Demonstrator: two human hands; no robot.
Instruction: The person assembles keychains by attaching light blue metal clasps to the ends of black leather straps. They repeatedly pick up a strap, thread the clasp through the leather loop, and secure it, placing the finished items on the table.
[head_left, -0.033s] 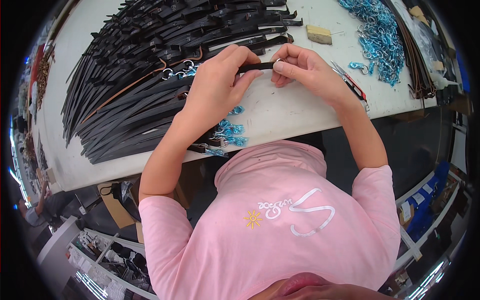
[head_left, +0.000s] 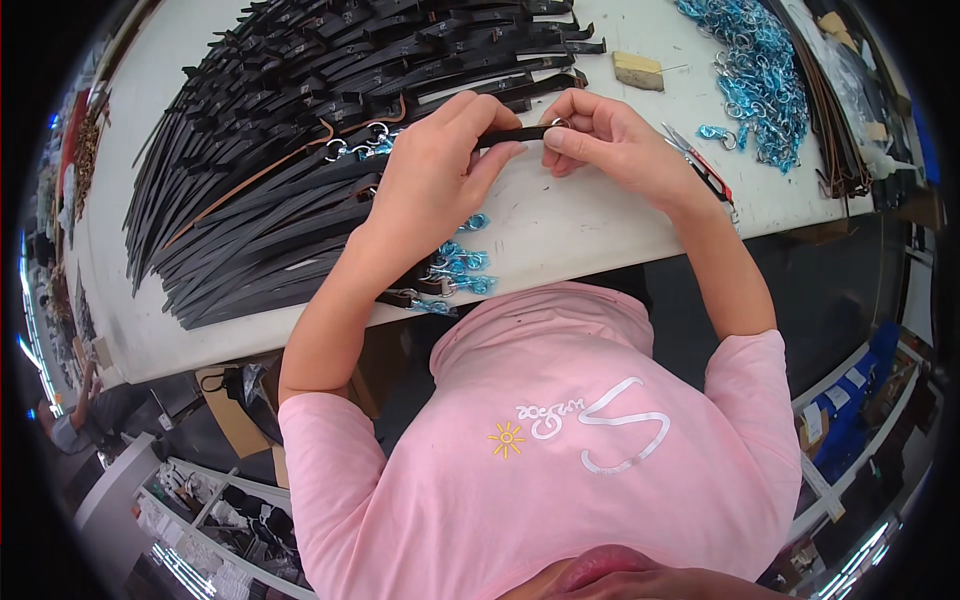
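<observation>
A black leather strap runs between my two hands above the table. My left hand is closed round the strap, its thumb stretched along below it. At the strap's right end, my right hand pinches a small metal ring together with the strap end; the fingertips partly hide how they join. Beside my left wrist lie metal clasps in blue wrap, next to the ends of black straps. Many more black straps spread out left of my left hand, with a brown strap among them.
A heap of blue-wrapped metal clasps lies at the far right, beside a bundle of brown straps. Red-handled scissors lie right of my right wrist. A yellowish block with a thin spike sits beyond my hands on the white table.
</observation>
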